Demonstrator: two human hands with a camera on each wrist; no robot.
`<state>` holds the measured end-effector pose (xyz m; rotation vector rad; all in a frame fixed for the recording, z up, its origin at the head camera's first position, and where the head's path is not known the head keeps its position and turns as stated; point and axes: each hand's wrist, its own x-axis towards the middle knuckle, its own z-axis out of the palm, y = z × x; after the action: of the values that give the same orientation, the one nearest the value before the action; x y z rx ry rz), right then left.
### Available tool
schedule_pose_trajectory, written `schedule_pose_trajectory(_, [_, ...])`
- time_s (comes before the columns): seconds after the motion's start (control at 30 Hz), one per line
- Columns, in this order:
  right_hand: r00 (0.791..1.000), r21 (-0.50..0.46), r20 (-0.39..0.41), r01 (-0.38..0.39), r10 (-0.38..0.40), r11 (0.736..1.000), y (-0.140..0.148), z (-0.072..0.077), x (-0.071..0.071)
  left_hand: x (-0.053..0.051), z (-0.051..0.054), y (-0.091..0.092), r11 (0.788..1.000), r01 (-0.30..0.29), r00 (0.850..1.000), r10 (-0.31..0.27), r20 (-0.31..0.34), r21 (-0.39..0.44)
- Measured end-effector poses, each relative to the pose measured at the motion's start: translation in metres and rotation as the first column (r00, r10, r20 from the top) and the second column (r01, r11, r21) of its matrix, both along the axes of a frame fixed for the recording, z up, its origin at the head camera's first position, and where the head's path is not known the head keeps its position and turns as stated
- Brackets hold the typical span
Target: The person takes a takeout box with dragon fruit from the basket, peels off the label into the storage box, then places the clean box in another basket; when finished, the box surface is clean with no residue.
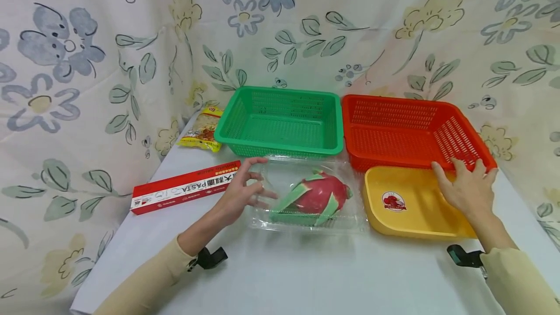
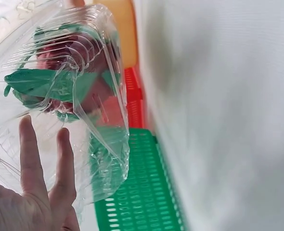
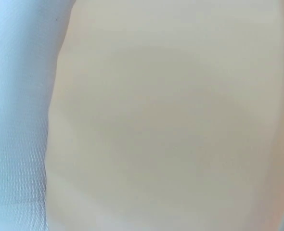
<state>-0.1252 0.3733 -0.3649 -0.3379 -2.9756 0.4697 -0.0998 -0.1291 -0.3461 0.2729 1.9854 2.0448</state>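
A clear plastic container [image 1: 267, 222] lies at the middle of the table, and a red dragon fruit [image 1: 321, 193] with green scales shows through it. At the container's left side is my left hand [image 1: 245, 191], its fingers spread. In the left wrist view, extended fingers [image 2: 65, 163] lie against or close to the clear plastic. Over the right end of a yellow tray [image 1: 420, 210], my right hand [image 1: 469, 191] has its fingers spread near the front rim of a red basket [image 1: 420, 159]; whether they touch it is unclear. The right wrist view shows a blurred pale surface.
A green basket [image 1: 280, 147] stands behind the container, beside the red one. To the left lie a red-and-white pasta box [image 1: 183, 191] and a yellow food packet [image 1: 203, 128]. A floral curtain [image 1: 306, 38] hangs behind the white table [image 1: 306, 276].
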Motion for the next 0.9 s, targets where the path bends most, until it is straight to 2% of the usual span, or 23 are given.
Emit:
schedule_pose_trajectory(0.23, [1.000, -0.018, -0.009, 0.008, -0.008, 1.000, -0.001, -0.002, 0.001, 0.000, 0.022, -0.002, 1.000, -0.009, 0.999, 0.010, -0.038, 0.026])
schedule_pose_trajectory(0.4, [1.000, -0.024, -0.020, 0.012, -0.013, 1.000, -0.002, -0.002, 0.002, -0.006, 0.031, 0.003, 0.996, -0.004, 0.999, 0.007, -0.031, 0.092])
schedule_pose_trajectory(0.5, [1.000, -0.024, -0.024, 0.015, -0.015, 1.000, -0.002, -0.003, 0.003, -0.010, 0.033, 0.012, 0.990, 0.004, 1.000, -0.002, -0.013, 0.140])
schedule_pose_trajectory(0.67, [0.999, -0.022, -0.036, 0.013, -0.014, 1.000, -0.003, -0.005, 0.002, -0.019, 0.038, 0.033, 0.978, 0.021, 1.000, -0.017, -0.022, 0.206])
schedule_pose_trajectory(0.9, [0.999, -0.002, -0.050, 0.014, -0.014, 1.000, -0.002, -0.006, 0.001, -0.036, 0.053, 0.068, 0.950, 0.019, 1.000, -0.021, 0.002, 0.312])
